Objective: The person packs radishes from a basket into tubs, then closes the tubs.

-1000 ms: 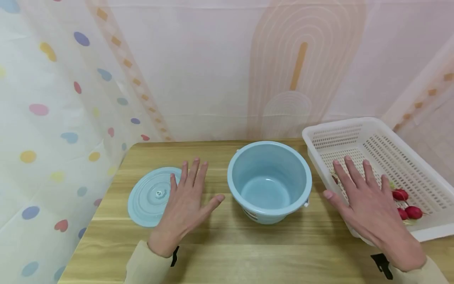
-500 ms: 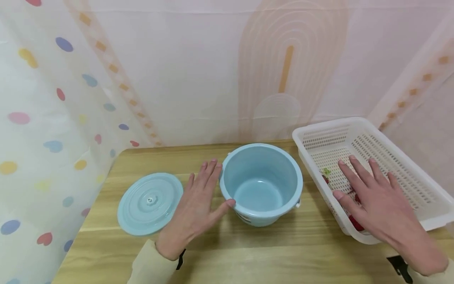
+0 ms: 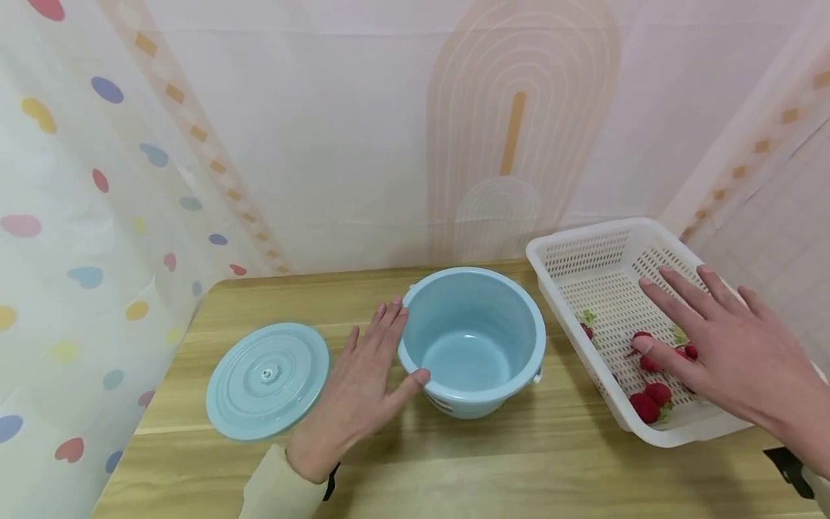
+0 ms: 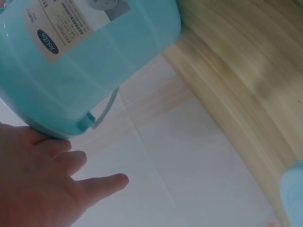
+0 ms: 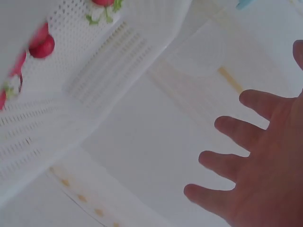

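Observation:
In the head view a light blue bucket (image 3: 471, 360) stands upright on the table with nothing inside. Fingers nearly straight, my left hand (image 3: 357, 396) lies against the bucket's left rim; the left wrist view shows the bucket's label (image 4: 59, 26) and part of its handle (image 4: 106, 109). Over the right side of a white slotted basket (image 3: 570, 313) hovers my right hand (image 3: 733, 346), fingers spread and holding nothing. Several red radishes (image 3: 648, 407) with green tops lie in the basket, some of it hidden under that hand.
A round light blue lid (image 3: 267, 382) rests flat on the wooden table (image 3: 519, 476), left of my left hand. Behind the table hangs a pale patterned curtain (image 3: 337, 144). Another polka-dotted curtain (image 3: 52, 288) borders the left side.
My left hand has shifted right from over the lid to the bucket's rim. My right hand has moved right across the basket, uncovering more radishes. The head view has turned slightly.

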A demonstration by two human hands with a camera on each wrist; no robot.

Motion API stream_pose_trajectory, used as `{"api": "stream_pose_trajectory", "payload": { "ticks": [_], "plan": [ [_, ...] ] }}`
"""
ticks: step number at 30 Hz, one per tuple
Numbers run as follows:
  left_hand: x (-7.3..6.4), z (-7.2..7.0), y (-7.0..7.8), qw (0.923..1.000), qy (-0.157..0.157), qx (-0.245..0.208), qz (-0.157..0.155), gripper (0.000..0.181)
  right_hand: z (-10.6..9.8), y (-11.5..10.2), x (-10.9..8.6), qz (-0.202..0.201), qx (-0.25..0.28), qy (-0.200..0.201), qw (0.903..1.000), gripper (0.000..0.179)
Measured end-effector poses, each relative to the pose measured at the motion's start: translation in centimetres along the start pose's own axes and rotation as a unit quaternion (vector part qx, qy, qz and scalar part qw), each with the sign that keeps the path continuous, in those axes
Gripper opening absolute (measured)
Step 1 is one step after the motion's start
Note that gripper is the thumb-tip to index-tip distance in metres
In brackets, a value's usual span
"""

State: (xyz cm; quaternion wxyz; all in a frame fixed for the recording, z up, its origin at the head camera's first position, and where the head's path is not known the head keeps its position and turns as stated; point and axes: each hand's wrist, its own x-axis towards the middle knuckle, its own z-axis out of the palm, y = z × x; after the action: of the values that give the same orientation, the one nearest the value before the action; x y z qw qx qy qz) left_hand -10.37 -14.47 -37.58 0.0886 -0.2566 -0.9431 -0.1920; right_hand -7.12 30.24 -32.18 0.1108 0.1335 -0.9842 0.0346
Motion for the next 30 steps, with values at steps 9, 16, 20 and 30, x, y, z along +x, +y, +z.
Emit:
{"api": "stream_pose_trajectory", "payload": {
  "ticks": [9, 16, 20, 30],
  "plan": [
    [-0.2, 0.0, 0.2, 1.0000, -0.006, -0.003, -0.007, 0.088, -1.2, 1.0, 1.9, -0.045, -0.010, 0.024, 0.9986, 0.080],
    [-0.2, 0.0, 0.2, 0.9997, -0.015, -0.017, -0.007, 0.088, -1.0, 1.9, 3.4, -0.053, -0.017, -0.002, 0.9985, 0.077],
    [-0.3, 0.2, 0.1, 0.9997, -0.012, -0.020, -0.007, 0.087, -0.7, 2.5, 4.5, -0.065, -0.006, -0.023, 0.9976, 0.077],
    [-0.4, 0.4, 0.1, 0.9999, -0.005, -0.015, -0.002, 0.087, 1.0, 3.9, 6.7, -0.099, 0.062, -0.071, 0.9906, 0.076]
  ]
}}
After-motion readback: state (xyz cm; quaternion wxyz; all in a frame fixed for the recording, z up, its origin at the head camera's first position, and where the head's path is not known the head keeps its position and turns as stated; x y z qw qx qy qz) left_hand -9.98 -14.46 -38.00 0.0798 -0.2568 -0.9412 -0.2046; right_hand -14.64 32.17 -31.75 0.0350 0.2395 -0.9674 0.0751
